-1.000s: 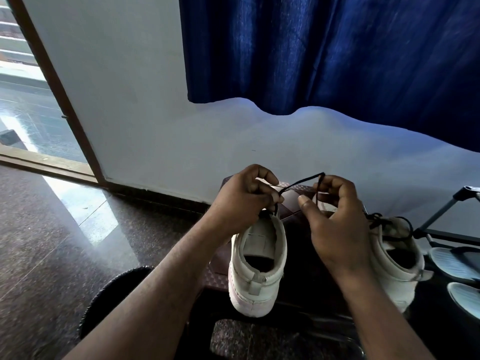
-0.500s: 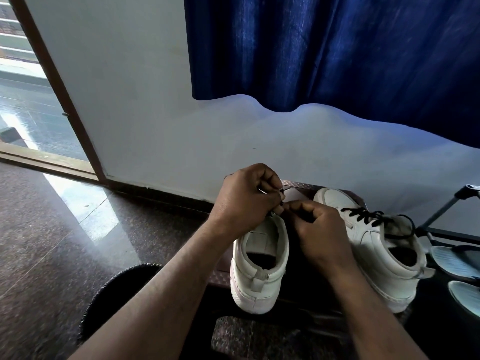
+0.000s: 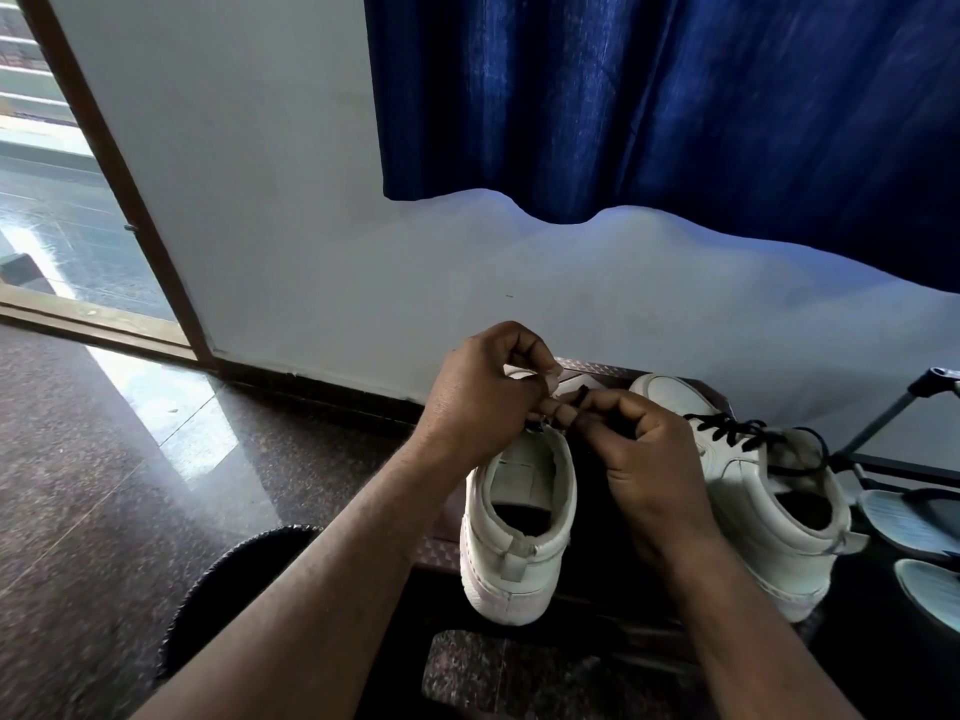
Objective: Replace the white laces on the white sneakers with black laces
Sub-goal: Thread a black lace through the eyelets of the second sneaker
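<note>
A blue curtain (image 3: pixel 675 96) hangs over the pale wall above a polished stone floor (image 3: pixel 78 485). Two white sneakers stand heel-first toward the camera. The right sneaker (image 3: pixel 763 511) already carries black laces (image 3: pixel 737 433). Both hands meet over the tongue of the left sneaker (image 3: pixel 514 543). The right hand (image 3: pixel 654 459) pinches a black lace end (image 3: pixel 581 394). The left hand (image 3: pixel 483 402) curls at the collar's front edge, and what it holds is hidden.
</note>
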